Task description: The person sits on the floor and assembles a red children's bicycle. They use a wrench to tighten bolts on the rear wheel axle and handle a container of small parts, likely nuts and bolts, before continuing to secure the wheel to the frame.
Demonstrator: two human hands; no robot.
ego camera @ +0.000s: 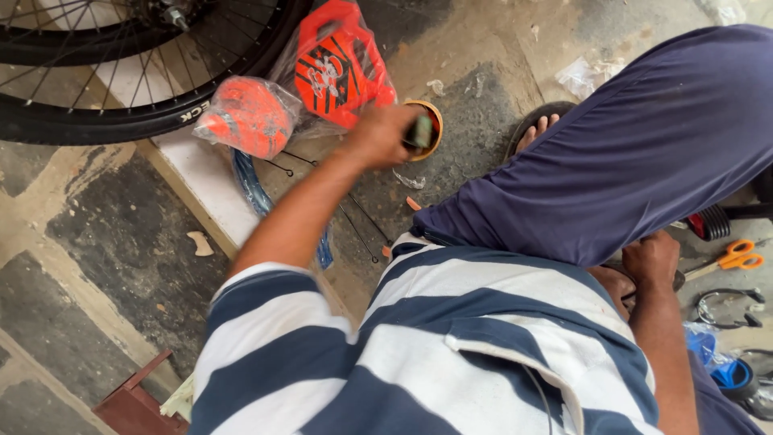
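My left hand [385, 133] reaches forward and is closed around a small dark tool [420, 130], whose tip sits in a round orange-rimmed tin [435, 121] on the stone floor. My right hand [652, 259] is down by my knee, under my blue trouser leg [644, 145]. It grips a dark object [678, 280] that is mostly hidden, and I cannot tell what it is. My striped shirt [451, 354] fills the bottom of the view.
A black bicycle wheel [121, 121] lies at top left beside two orange parts in clear plastic bags [338, 64]. Loose spokes [358, 221] and a blue cable [250, 185] lie by a white step [205, 185]. Orange-handled scissors [737, 256] are at right, and a red wooden stool [137, 407] at bottom left.
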